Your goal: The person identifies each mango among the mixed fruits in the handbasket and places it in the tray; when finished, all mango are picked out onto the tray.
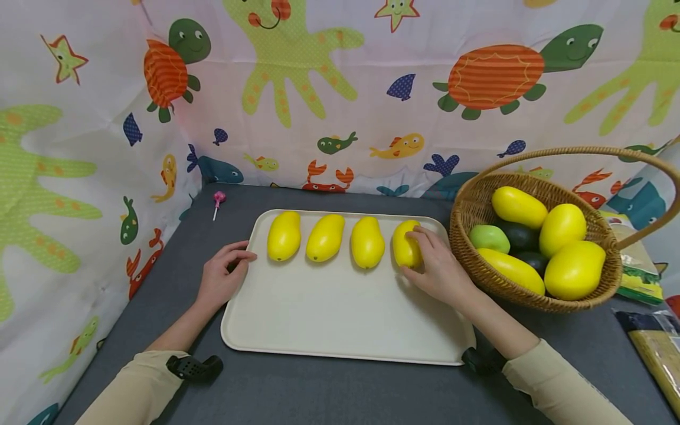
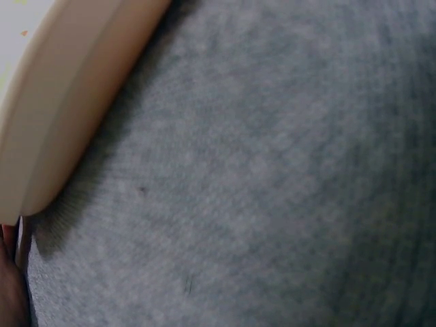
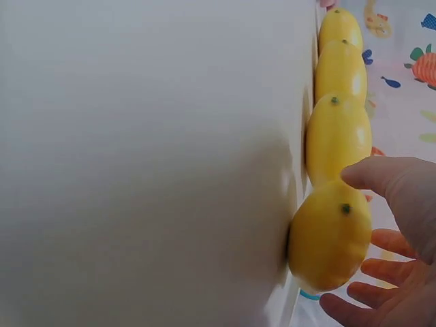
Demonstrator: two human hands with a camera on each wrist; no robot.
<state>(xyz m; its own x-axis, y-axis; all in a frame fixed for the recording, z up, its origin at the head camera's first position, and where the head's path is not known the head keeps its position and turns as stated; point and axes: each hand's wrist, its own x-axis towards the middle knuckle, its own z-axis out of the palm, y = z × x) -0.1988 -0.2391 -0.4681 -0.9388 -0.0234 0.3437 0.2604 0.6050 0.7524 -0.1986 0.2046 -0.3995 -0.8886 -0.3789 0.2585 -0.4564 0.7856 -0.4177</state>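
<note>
Four yellow mangoes stand in a row along the far side of a cream tray [image 1: 340, 313]. My right hand [image 1: 438, 268] is at the rightmost mango [image 1: 406, 245], its fingers bent over the right side and its thumb by the near end. In the right wrist view, the thumb overlaps the top of that mango [image 3: 330, 238] and the fingers lie alongside. My left hand [image 1: 225, 271] rests at the tray's left edge, loosely bent, fingertips right at the rim. Only a sliver of it shows by the tray corner in the left wrist view.
A wicker basket [image 1: 462, 236] with yellow fruit, a green apple [image 1: 490, 238] and dark avocados [image 1: 517, 236] stands right of the tray. Food packets [image 1: 656, 348] lie beyond it. A pink lollipop [image 1: 219, 198] sits at the back left. A printed curtain [image 1: 319, 118] borders the grey table.
</note>
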